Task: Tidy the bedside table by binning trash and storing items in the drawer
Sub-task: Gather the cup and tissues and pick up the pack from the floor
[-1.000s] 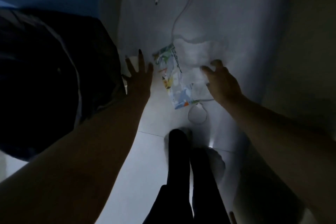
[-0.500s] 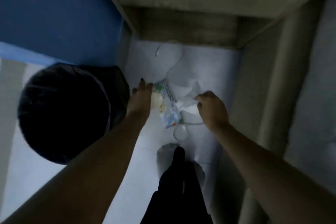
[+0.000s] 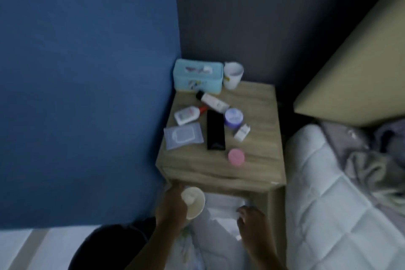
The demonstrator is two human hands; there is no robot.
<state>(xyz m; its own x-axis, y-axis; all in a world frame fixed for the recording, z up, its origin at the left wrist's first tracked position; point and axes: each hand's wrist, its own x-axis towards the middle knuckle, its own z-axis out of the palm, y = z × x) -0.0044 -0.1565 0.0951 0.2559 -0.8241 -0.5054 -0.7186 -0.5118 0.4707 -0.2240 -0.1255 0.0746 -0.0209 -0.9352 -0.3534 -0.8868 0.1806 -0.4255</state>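
View swung up from the floor to the top of the bedside table [image 3: 260, 116]. The left hand [image 3: 173, 206] came up off the floor with the paper cup [image 3: 194, 201].

- **Left hand:** fingers were wrapped round the cup's side wall, mouth facing the camera, just below the table's front edge.
- **Right hand:** the right hand [image 3: 254, 226] sat to the right, apart from the cup. Its fingers were curled at the crumpled white paper [image 3: 221, 210]. Too blurred to tell whether it pinched it.
- **Handling:** the cup looked empty, light and thin-walled, so it would crush easily. Best held round the wall near the rim with a light squeeze.
- **Bin:** the black-lined bin [image 3: 109, 247] lay just down-left of the left hand.
- **Table top:** the pink-lidded jar [image 3: 236, 156], purple jar [image 3: 234, 117] and wipes pack [image 3: 183, 135] sat there, well clear of both hands.
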